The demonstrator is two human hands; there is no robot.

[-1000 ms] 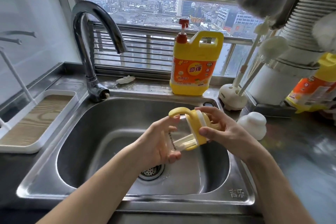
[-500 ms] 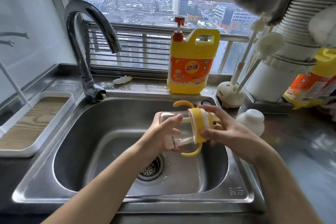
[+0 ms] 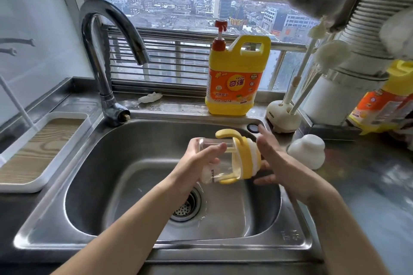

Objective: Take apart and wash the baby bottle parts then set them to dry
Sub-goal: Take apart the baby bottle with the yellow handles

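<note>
Over the sink (image 3: pixel 89 163), head view: bottle (image 3: pixel 221 163) lies on its side in mid-air, above the drain (image 3: pixel 185 205). Left hand (image 3: pixel 196 163) wraps the clear body. Right hand (image 3: pixel 274 158) is released, fingers straight, at the yellow collar (image 3: pixel 244 158) end; touching it or just off, can't tell.

Handling, my read: empty clear plastic, so light and stiff, probably slick. Clamp the body and twist at the collar, not the looped handles (image 3: pixel 225 134), which would likely flex.

Around: white dome cap (image 3: pixel 306 152) on the desk (image 3: pixel 357 185) just right of the sink, brush stand (image 3: pixel 283 116) behind it, detergent jug (image 3: pixel 234 78) on the ledge. Tray (image 3: pixel 33 152) sits left. The tap (image 3: pixel 107 29) base stands near its corner, the one thing to steer round.
</note>
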